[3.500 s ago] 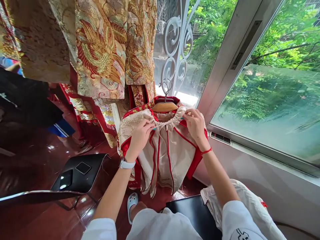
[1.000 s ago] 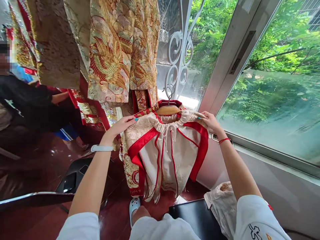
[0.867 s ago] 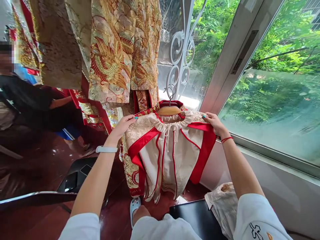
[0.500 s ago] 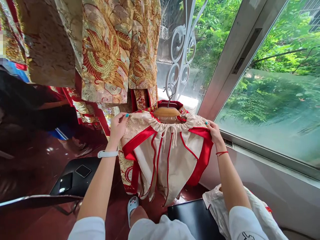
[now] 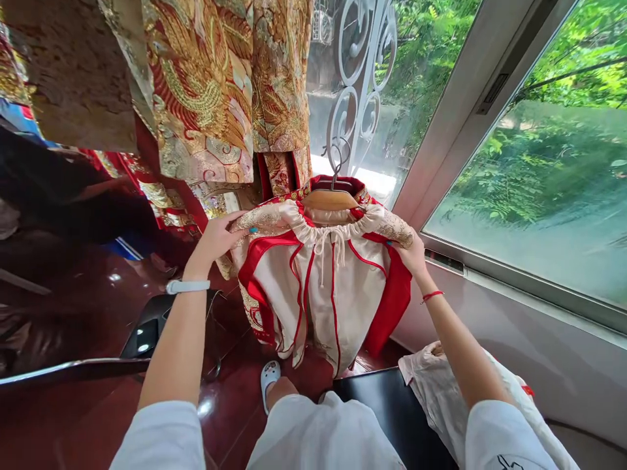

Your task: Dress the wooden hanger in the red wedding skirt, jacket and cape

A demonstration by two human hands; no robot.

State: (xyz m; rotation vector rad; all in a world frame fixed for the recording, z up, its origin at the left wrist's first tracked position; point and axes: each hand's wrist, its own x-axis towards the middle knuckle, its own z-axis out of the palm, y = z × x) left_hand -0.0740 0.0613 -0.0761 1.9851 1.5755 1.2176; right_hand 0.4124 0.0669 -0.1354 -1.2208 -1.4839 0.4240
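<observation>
In front of me hangs a cream cape (image 5: 318,294) with red trim, a gathered neckline and a tied drawstring at its front. It lies over a gold-and-red garment (image 5: 252,316) on a wooden hanger (image 5: 329,199), whose metal hook is up by the window grille. My left hand (image 5: 218,241) grips the cape's left shoulder, the thumb on the front and the fingers behind. On the opposite shoulder, my right hand (image 5: 411,251) is closed round the cloth, its thumb also in front. The fingers behind the fabric are partly hidden.
Embroidered gold garments (image 5: 200,98) hang at the upper left. A window (image 5: 539,183) with a white scroll grille (image 5: 355,72) is at the right. A black stool (image 5: 382,405) and a white garment (image 5: 435,391) are below. A person in dark clothes (image 5: 59,189) is at left.
Both hands have shifted from pinching the cape's shoulder edges to a fuller grip, thumbs further in on the front. The shoulders now slope down more at both sides.
</observation>
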